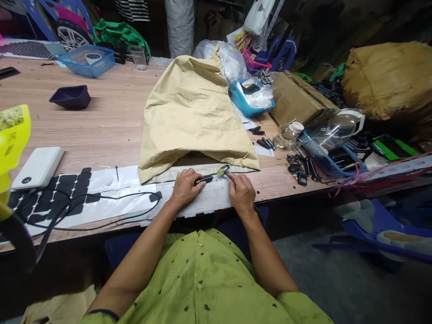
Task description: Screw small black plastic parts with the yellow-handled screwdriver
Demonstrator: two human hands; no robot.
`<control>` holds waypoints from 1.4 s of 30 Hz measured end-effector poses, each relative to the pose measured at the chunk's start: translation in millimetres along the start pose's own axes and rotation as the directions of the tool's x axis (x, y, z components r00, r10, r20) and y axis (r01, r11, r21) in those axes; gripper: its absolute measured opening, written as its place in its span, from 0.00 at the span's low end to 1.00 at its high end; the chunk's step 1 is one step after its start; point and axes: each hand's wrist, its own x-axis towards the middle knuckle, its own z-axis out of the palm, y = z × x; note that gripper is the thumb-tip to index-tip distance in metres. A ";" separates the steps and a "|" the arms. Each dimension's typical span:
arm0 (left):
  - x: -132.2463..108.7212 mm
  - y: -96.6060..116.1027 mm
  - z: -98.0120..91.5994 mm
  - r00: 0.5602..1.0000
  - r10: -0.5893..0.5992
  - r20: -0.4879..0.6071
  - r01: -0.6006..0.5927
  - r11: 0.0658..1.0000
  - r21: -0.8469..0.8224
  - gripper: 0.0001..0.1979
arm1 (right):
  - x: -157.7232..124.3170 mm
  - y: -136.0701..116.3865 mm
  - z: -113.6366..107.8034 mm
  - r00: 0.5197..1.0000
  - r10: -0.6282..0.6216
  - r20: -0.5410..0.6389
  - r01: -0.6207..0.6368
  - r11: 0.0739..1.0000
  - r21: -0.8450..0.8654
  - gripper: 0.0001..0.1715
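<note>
My left hand (185, 186) is closed around a thin black rod-like part (204, 180) near the front edge of the table. My right hand (242, 193) grips a short small-headed tool (223, 170) that looks like a little hammer, its head partly yellow-green and partly dark. That head lies just past the tip of the black part; whether they touch I cannot tell. Both hands rest over a white sheet (202, 200). Directly beyond them lies a large tan sack (195, 112), its mouth facing me.
At left are a white power bank (38, 167), a black cable (114, 197) and black stickers on a sheet. A dark tray (70, 97) and blue basket (87, 63) stand farther back. To the right are black parts (266, 143), keys, a cardboard box (300, 96) and a jug (340, 128).
</note>
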 end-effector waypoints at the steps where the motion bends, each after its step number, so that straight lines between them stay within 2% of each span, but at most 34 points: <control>1: 0.0 -0.7 -0.2 1.000 0.008 0.002 -0.008 1.000 -0.001 0.10 | -0.1 1.8 2.3 1.000 0.000 -0.004 -0.001 0.999 -0.041 0.15; 7: -12.2 -1.2 -4.9 0.994 0.097 0.048 -0.094 0.994 -0.054 0.13 | -3.4 -1.5 8.7 1.000 -0.016 -0.006 0.015 0.991 -0.137 0.15; 9: -26.2 1.3 -7.1 0.978 0.192 0.085 -0.184 0.978 -0.095 0.13 | -3.7 -3.0 8.4 1.000 -0.021 -0.002 0.020 0.990 -0.143 0.15; 13: -65.3 10.0 -9.6 0.911 0.384 0.151 -0.369 0.922 -0.117 0.10 | -4.3 -3.6 7.9 1.000 -0.003 0.008 0.005 0.988 -0.154 0.15; 16: -89.1 17.1 -8.9 0.895 0.413 0.168 -0.411 0.910 -0.047 0.09 | -4.8 -3.5 8.2 0.999 0.017 0.032 -0.012 0.989 -0.144 0.15; 18: -94.8 20.2 -7.9 0.898 0.409 0.162 -0.412 0.911 -0.015 0.10 | -5.0 -3.7 8.5 0.999 0.017 0.037 -0.012 0.990 -0.141 0.15; 20: -89.0 20.9 -7.8 0.907 0.399 0.137 -0.398 0.917 -0.031 0.13 | -5.0 -4.2 8.8 1.000 0.004 0.027 0.000 0.989 -0.145 0.15; 22: -70.5 19.2 -9.3 0.931 0.354 0.090 -0.349 0.935 -0.067 0.13 | -4.9 -4.9 9.2 1.000 -0.011 0.009 0.013 0.988 -0.153 0.15; 24: -41.3 15.9 -12.4 0.971 0.236 0.029 -0.234 0.970 -0.066 0.12 | -4.7 -5.7 9.7 1.000 -0.017 -0.005 0.016 0.987 -0.161 0.14; 26: -6.3 12.5 -16.8 0.998 0.039 -0.043 -0.039 0.999 0.002 0.13 | -4.5 -6.5 10.5 1.000 -0.014 -0.008 0.012 0.986 -0.165 0.14; 28: 27.8 10.5 -21.5 0.982 -0.149 -0.118 0.163 0.980 0.117 0.13 | -4.5 -7.2 11.6 1.000 -0.014 -0.003 0.013 0.986 -0.168 0.14; 30: 55.2 10.7 -25.5 0.941 -0.312 -0.128 0.335 0.910 0.244 0.14 | -4.7 -7.4 13.1 1.000 -0.018 0.002 0.018 0.985 -0.172 0.14; 33: 78.6 12.6 -28.1 0.883 -0.466 -0.061 0.455 0.814 0.362 0.13 | -5.2 -7.1 15.5 1.000 -0.023 0.001 0.023 0.984 -0.177 0.15; 35: 83.2 12.4 -27.8 0.866 -0.500 -0.033 0.473 0.795 0.379 0.13 | -5.5 -6.8 16.7 1.000 -0.025 0.002 0.025 0.983 -0.180 0.15; 38: 77.2 7.9 -26.8 0.873 -0.486 -0.030 0.462 0.808 0.365 0.14 | -5.7 -6.6 17.3 1.000 -0.023 0.007 0.024 0.983 -0.183 0.15; 40: 66.4 3.7 -26.5 0.908 -0.418 -0.033 0.405 0.853 0.330 0.13 | -5.6 -6.6 17.3 1.000 -0.022 0.010 0.023 0.983 -0.181 0.15; 42: 51.6 0.9 -25.8 0.957 -0.285 -0.047 0.287 0.920 0.268 0.11 | -5.2 -6.6 17.1 1.000 -0.022 0.015 0.024 0.983 -0.180 0.15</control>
